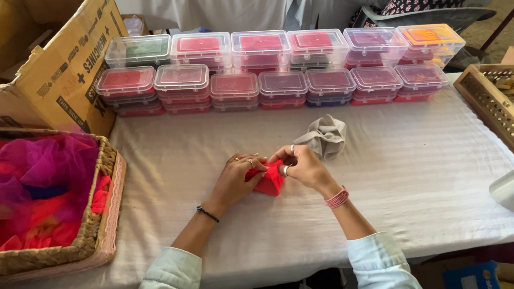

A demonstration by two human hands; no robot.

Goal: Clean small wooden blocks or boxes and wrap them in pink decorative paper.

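Together, left hand (235, 176) and right hand (303, 165) pinch a small red net-fabric bundle (268, 180) closed, steadying it over the white-clothed table (422, 172).

We have one view only, worn on the head, looking steeply down and forward over the white-clothed table (422, 172). Both hands sit near, just below frame centre. The rows of lidded plastic boxes (273, 68) run across 12 o'clock, farther off; the woven basket (105, 212) lies close at 8 o'clock.
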